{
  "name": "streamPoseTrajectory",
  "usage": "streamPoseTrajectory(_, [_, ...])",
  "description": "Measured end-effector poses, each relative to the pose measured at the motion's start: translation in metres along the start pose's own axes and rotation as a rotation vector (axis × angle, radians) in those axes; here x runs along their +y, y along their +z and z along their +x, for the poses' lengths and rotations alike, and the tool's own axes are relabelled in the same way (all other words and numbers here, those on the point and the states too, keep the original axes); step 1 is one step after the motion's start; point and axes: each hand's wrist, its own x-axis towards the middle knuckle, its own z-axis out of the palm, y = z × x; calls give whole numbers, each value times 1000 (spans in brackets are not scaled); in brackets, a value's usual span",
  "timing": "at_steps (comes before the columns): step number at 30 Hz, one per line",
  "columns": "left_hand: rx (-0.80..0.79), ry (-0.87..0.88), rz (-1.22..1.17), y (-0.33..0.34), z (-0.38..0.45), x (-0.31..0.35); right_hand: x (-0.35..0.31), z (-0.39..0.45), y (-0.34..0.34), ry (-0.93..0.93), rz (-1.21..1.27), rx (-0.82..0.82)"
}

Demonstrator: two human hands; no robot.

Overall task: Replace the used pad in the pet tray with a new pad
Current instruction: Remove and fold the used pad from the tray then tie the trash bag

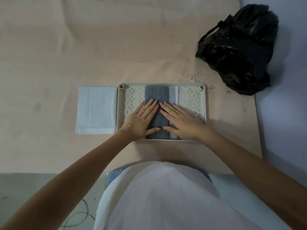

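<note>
A pale pet tray [203,105] with a cut-out grid lies on the tan surface in front of me. A grey pad [156,94], folded into a narrow strip with a lighter edge on its right, lies down the tray's middle. My left hand [142,119] lies flat on the strip's left side, fingers straight. On the strip's right side my right hand [179,119] presses flat, fingers spread. A folded white pad [96,110] lies on the surface just left of the tray.
A black plastic bag [239,50] sits at the back right, beyond the tray's far right corner. The tan surface ends at an edge on the right. A thin cable [79,218] lies on the grey floor at lower left.
</note>
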Motion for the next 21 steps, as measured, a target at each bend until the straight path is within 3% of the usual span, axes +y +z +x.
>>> streamPoseTrajectory(2, [108,-52,-164,-7,-4,-2,1,-9,-7,150,271,202])
streamPoseTrajectory(4, [223,-261,-360,-13,-4,-5,5,-11,-13,386,436,434])
streamPoseTrajectory(5, [244,-392,-477,-16,-2,-7,8,-9,-16,521,511,469])
streamPoseTrajectory(9, [107,-743,-891,-28,16,-19,18,12,-29,893,981,259])
streamPoseTrajectory(13, [-4,-817,-1140,-36,33,-24,18,27,-34,941,1078,226])
streamPoseTrajectory(21, [-176,-816,-1166,-42,43,-23,16,28,-36,936,1108,7])
